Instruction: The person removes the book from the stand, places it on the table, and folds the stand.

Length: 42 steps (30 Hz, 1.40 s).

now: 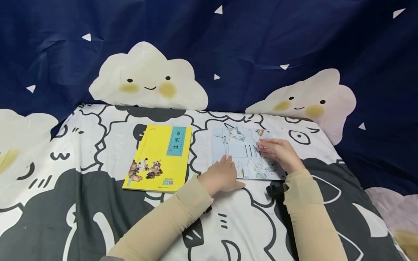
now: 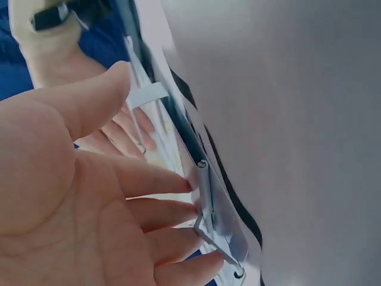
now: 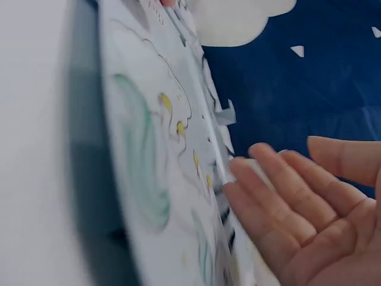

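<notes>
A light blue book stand [image 1: 235,149] printed with unicorns and a rainbow lies flat on the sheep-patterned cover. It has dark slots in the middle and a bent wire piece [image 2: 205,179] along its left part. My left hand [image 1: 222,175] lies over its lower left, fingers extended and thumb apart; in the left wrist view the fingertips are right at the wire. My right hand [image 1: 279,154] is over its right side, fingers nearly straight and palm turned inward. In the right wrist view that hand's fingertips [image 3: 241,170] are close to the printed panel, with nothing held.
Left of the stand lies a yellow book [image 1: 160,159] with a blue title panel. The patterned cover [image 1: 235,217] spreads beneath both. Behind hangs a navy cloth [image 1: 235,40] with clouds and white triangles. A small pale tab [image 1: 245,178] sits at the stand's near edge.
</notes>
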Each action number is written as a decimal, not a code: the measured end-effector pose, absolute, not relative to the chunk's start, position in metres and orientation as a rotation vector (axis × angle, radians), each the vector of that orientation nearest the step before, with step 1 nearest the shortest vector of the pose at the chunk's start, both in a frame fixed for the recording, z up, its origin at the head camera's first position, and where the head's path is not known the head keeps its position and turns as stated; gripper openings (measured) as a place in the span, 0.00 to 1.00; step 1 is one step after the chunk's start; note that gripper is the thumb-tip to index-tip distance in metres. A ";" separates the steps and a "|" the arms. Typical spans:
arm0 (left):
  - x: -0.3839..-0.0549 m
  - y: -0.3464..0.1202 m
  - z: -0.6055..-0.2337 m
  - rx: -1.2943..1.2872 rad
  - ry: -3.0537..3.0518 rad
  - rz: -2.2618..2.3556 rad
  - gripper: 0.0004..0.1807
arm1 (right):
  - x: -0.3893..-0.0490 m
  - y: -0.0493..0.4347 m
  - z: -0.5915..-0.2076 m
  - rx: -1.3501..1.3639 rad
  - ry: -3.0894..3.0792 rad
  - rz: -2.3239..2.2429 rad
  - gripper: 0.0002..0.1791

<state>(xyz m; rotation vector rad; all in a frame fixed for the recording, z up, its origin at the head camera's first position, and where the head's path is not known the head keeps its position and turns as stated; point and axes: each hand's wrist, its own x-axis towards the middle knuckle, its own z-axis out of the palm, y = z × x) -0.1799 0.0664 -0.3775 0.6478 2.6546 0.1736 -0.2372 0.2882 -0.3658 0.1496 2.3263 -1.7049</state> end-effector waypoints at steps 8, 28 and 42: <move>-0.172 0.057 -0.373 0.656 2.615 0.188 0.46 | -0.280 0.269 -0.363 0.040 2.225 -1.800 0.31; -0.170 0.058 -0.371 0.657 2.611 0.061 0.43 | -0.342 0.238 -0.375 -0.078 2.404 -1.388 0.27; -0.169 0.060 -0.369 0.641 2.621 0.088 0.43 | -0.339 0.239 -0.380 -0.073 2.416 -1.357 0.27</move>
